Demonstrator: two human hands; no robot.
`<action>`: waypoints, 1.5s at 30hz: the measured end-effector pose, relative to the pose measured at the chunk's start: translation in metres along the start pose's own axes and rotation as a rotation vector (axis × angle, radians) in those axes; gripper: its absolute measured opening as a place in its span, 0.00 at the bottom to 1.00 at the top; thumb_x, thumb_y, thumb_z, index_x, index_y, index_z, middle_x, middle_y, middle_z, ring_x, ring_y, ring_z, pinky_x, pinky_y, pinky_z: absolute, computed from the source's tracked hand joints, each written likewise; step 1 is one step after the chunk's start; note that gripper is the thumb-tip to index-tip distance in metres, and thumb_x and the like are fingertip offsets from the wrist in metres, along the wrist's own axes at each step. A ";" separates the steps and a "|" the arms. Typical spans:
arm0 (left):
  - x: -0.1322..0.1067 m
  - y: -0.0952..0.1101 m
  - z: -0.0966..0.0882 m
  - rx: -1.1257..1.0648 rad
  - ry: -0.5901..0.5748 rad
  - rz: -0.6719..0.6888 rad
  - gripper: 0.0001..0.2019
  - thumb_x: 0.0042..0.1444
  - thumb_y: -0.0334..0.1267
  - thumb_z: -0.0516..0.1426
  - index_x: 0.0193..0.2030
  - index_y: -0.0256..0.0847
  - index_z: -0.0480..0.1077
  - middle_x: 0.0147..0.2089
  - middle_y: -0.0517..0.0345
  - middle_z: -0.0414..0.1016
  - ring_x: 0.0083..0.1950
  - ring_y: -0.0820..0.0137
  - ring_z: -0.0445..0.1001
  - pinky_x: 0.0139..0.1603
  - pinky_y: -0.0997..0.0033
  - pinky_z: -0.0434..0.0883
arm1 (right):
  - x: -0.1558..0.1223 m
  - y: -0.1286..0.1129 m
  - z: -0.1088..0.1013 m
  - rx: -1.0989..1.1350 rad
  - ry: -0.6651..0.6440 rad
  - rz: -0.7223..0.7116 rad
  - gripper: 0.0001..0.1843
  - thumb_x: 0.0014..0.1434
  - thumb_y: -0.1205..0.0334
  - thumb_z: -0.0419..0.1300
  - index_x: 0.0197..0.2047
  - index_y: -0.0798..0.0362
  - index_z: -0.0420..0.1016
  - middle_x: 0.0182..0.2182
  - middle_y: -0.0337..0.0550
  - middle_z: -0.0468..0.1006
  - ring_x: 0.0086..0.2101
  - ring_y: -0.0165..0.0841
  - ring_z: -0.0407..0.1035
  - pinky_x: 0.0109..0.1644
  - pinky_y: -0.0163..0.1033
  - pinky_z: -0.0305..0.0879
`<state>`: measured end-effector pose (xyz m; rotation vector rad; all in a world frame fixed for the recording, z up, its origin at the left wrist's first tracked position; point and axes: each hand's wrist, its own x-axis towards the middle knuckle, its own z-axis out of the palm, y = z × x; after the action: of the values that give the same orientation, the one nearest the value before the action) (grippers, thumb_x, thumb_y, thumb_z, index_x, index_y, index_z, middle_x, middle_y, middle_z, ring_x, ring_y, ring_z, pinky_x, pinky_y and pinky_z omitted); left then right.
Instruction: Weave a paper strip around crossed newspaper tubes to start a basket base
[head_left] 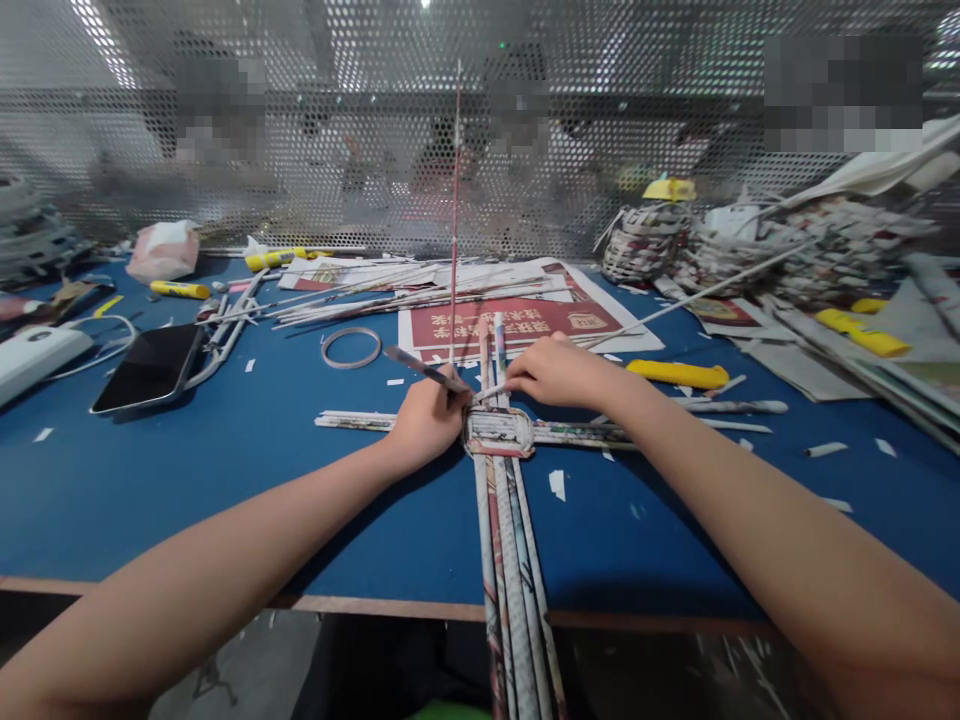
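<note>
A cross of rolled newspaper tubes [504,540] lies on the blue table, several of them reaching past its front edge. Around the crossing runs a woven band [535,435] of the same tubes. My left hand [429,425] is closed at the band's upper left corner, with a paper tube [420,366] sticking out of it to the upper left. A long thin reddish tube [455,200] rises from beside those fingers; whether they grip it too is hidden. My right hand [559,372] pinches a short stretch of paper tube [491,394] just above the band.
A phone [154,368], a white device [37,360] and a roll of tape [351,348] lie left. Behind are loose tubes [360,305] and a red printed sheet [607,318]. A yellow glue stick [679,375] and woven paper baskets [645,245] are right. Perforated metal screen [360,180] stands behind.
</note>
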<state>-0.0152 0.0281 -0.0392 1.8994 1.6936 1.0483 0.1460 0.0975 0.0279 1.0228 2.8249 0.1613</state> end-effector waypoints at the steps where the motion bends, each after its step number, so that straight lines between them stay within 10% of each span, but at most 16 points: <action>1: -0.001 0.001 0.000 0.040 0.000 0.034 0.04 0.51 0.29 0.48 0.28 0.40 0.59 0.30 0.56 0.69 0.33 0.69 0.68 0.30 0.72 0.62 | 0.000 0.000 0.001 -0.006 -0.001 -0.009 0.14 0.55 0.61 0.49 0.32 0.50 0.76 0.30 0.44 0.78 0.31 0.34 0.68 0.37 0.41 0.52; 8: -0.007 0.012 -0.004 0.402 0.020 0.033 0.04 0.52 0.36 0.50 0.31 0.38 0.62 0.34 0.50 0.68 0.40 0.61 0.66 0.38 0.63 0.62 | 0.000 -0.003 0.005 -0.092 0.084 -0.046 0.16 0.56 0.59 0.48 0.28 0.54 0.74 0.25 0.46 0.76 0.28 0.34 0.66 0.40 0.45 0.48; 20: 0.009 -0.007 -0.036 -0.169 -0.454 -0.053 0.15 0.38 0.39 0.61 0.33 0.37 0.68 0.26 0.59 0.69 0.28 0.72 0.67 0.27 0.75 0.61 | -0.003 -0.016 0.004 -0.139 0.150 -0.004 0.20 0.55 0.56 0.44 0.23 0.56 0.72 0.19 0.45 0.73 0.22 0.30 0.61 0.41 0.46 0.44; 38: 0.004 0.003 -0.033 0.306 -0.301 0.159 0.11 0.39 0.33 0.61 0.33 0.38 0.69 0.33 0.54 0.71 0.34 0.67 0.68 0.32 0.72 0.62 | 0.006 -0.027 0.012 -0.064 0.173 0.284 0.22 0.51 0.45 0.50 0.26 0.56 0.72 0.23 0.45 0.73 0.28 0.36 0.66 0.43 0.54 0.47; 45: -0.001 0.016 -0.037 0.421 -0.405 0.297 0.05 0.47 0.29 0.55 0.27 0.38 0.73 0.29 0.54 0.74 0.34 0.66 0.71 0.33 0.72 0.62 | 0.010 -0.024 0.012 -0.039 0.146 0.296 0.21 0.50 0.45 0.52 0.25 0.56 0.71 0.23 0.44 0.73 0.30 0.38 0.67 0.46 0.58 0.45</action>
<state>-0.0313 0.0173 -0.0040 2.4810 1.5050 0.3608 0.1249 0.0860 0.0112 1.4719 2.7643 0.3317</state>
